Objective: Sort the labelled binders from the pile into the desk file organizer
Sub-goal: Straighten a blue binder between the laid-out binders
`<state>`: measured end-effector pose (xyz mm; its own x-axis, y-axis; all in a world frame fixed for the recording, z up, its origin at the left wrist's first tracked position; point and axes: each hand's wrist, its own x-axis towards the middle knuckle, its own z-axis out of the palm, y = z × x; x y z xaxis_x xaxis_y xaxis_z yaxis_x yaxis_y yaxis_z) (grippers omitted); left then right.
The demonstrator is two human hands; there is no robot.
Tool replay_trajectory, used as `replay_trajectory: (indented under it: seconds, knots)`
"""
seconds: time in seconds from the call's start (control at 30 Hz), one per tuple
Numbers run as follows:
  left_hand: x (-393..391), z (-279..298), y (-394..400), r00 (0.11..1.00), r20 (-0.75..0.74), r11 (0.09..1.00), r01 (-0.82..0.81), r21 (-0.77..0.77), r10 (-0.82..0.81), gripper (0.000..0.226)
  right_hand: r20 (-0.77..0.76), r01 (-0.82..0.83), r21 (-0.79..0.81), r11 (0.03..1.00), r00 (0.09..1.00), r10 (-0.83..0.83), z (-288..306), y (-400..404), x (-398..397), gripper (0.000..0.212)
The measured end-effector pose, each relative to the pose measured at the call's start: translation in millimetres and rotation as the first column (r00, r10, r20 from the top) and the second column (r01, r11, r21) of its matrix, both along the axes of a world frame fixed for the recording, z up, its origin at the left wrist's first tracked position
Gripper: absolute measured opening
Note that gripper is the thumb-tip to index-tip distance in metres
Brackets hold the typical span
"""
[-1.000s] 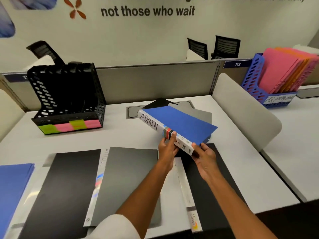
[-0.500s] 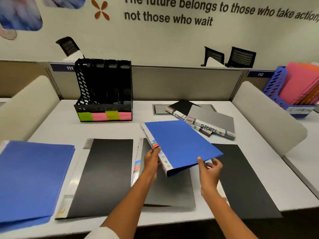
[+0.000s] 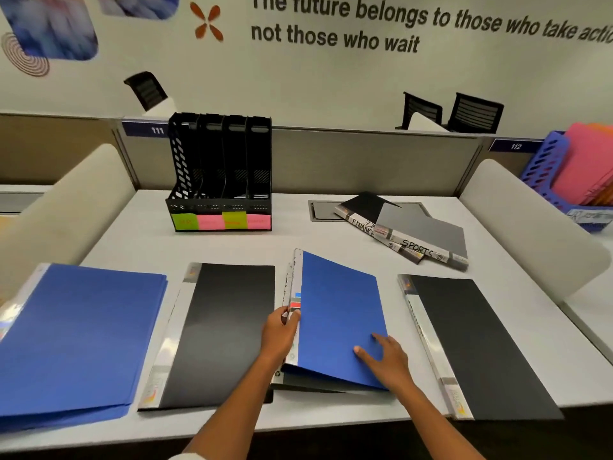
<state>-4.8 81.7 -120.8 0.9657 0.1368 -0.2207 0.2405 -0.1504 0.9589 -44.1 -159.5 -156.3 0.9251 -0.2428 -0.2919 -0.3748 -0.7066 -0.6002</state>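
— Since half a second before, what had moved?

— Only one view, the head camera. Earlier the blue binder [image 3: 338,313] hung tilted in the air between both hands; at this moment it had come down flat in the row at the near edge of the desk [image 3: 292,240], lying on top of a grey binder [image 3: 318,388] whose edge peeped out beneath it at 6 o'clock.

— And the hands?

— The left hand [image 3: 278,333] gripped the blue binder's spine, thumb and fingers curled round it near the coloured stripes. The right hand [image 3: 384,358] lay on the cover with straight, spread fingers, pressing it down near the 5 o'clock corner, holding nothing.

— What flanked it?

— At 9 o'clock a black binder [image 3: 219,330], just beside; further at 9 a stack of blue binders [image 3: 79,340]. At 3 o'clock another black binder [image 3: 477,346], apart from it.

— The organizer?

— The black desk file organizer [image 3: 220,171] stood upright at 11 o'clock of the blue binder, against the partition [image 3: 365,161], green and pink sticky notes [image 3: 221,221] across its front. I couldn't make out any binder in its slots.

— The pile?

— At 1 o'clock, well apart: a grey binder marked SPORTS [image 3: 428,239] lying over one marked FINANCE [image 3: 358,214]. A blue file rack [image 3: 544,167] with pink folders sat on the next desk at far 2 o'clock.
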Motion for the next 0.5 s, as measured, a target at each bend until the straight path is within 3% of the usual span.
replay_trajectory:
  seconds: [0.1, 0.17, 0.27, 0.37, 0.5]
  knots:
    - [-1, -7, 0, 0.999, 0.017, 0.993, -0.034, 0.112, 0.032, 0.006, -0.032, -0.023, -0.095, 0.995, 0.999, 0.02, -5, 0, -2, 0.079]
    - [1, -12, 1, 0.999, -0.012, 0.977, -0.045, 0.206, 0.049, 0.02, -0.029, -0.04, -0.118, 0.992, 0.999, 0.036, -6, -1, -3, 0.077]
    - [-3, -11, 1, 0.991, -0.132, 0.993, -0.015, 0.116, 0.03, 0.036, -0.02, -0.078, -0.15, 0.986, 0.997, 0.076, -6, -4, -3, 0.073]
    - [-5, -13, -2, 0.989, -0.148, 0.997, 0.019, 0.08, -0.007, 0.057, -0.036, -0.149, -0.251, 0.956, 0.989, 0.145, -6, -8, -4, 0.07]
    - [-6, -7, -9, 0.986, -0.165, 0.995, -0.011, 0.1, 0.027, 0.058, -0.072, -0.207, -0.297, 0.932, 0.978, 0.194, -8, -9, -3, 0.069]
